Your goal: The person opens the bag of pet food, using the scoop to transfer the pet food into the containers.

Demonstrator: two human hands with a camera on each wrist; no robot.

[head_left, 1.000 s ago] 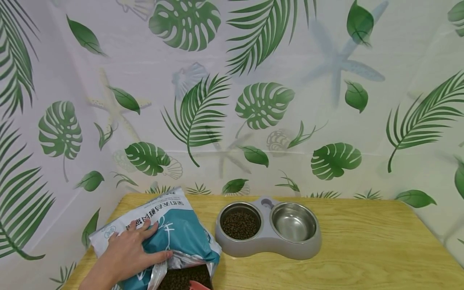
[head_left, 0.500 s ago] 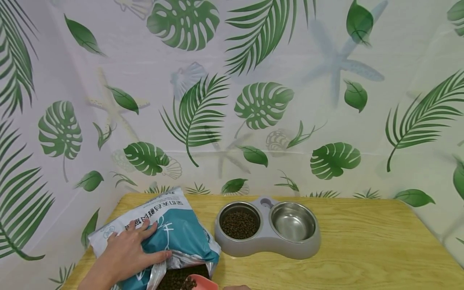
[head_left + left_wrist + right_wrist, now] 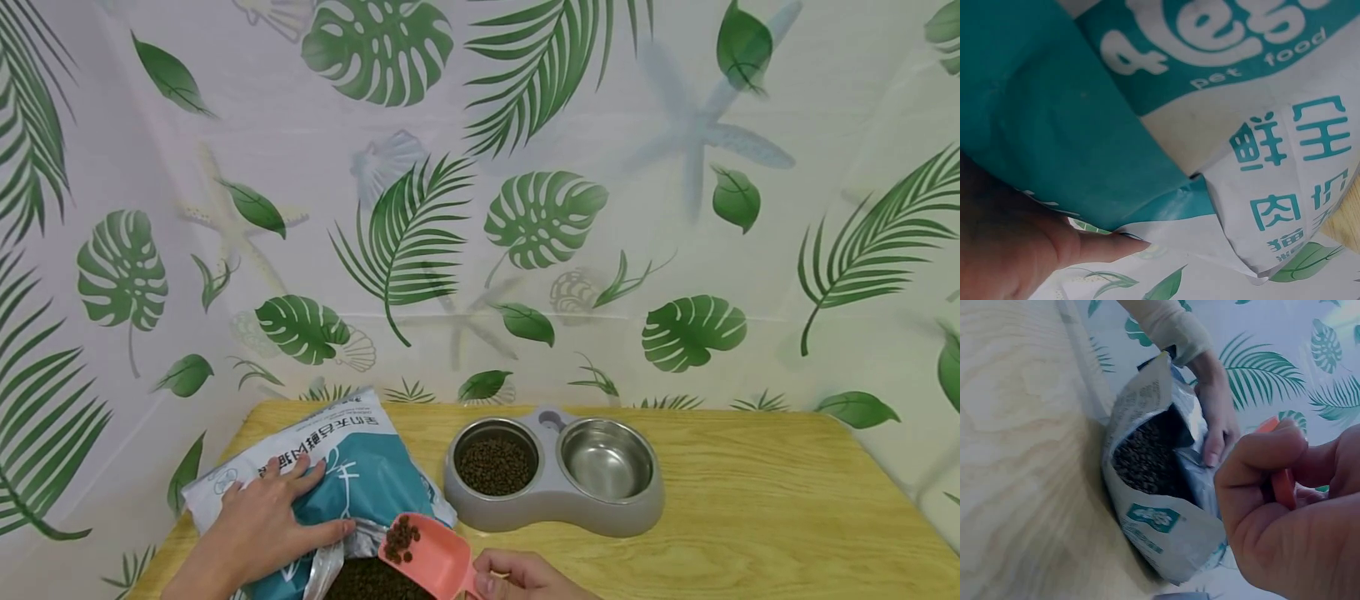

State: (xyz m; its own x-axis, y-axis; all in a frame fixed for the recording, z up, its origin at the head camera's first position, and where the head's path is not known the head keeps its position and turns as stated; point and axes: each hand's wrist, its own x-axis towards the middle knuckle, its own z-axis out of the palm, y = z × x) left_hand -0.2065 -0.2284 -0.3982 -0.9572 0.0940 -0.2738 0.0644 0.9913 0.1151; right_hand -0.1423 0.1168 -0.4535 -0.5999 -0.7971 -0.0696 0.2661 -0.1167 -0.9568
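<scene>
A teal and white pet food bag [image 3: 386, 467] lies at the left of the table, its mouth towards the front and brown kibble [image 3: 371, 579] inside. My left hand [image 3: 266, 521] rests on top of the bag with spread fingers; the left wrist view shows the bag's printed side [image 3: 1222, 81] beside it. In my right hand [image 3: 525, 577] is the handle of a pink scoop [image 3: 442, 557], held just above and right of the bag's mouth. A few pieces of kibble sit at the scoop's front end. The right wrist view shows the curled fingers [image 3: 1260, 453] round the handle and the kibble-filled opening [image 3: 1147, 462].
Behind and right of the scoop stands a grey double pet feeder [image 3: 555, 500]. Its left steel bowl holds kibble [image 3: 497, 467]; the right bowl [image 3: 607, 460] shows bare metal. A leaf-print sheet [image 3: 480, 250] hangs behind the wood-grain table [image 3: 780, 500].
The scoop has risen out of the bag's mouth with some kibble in it, and my right hand has come into the head view. My left hand has stayed on the bag.
</scene>
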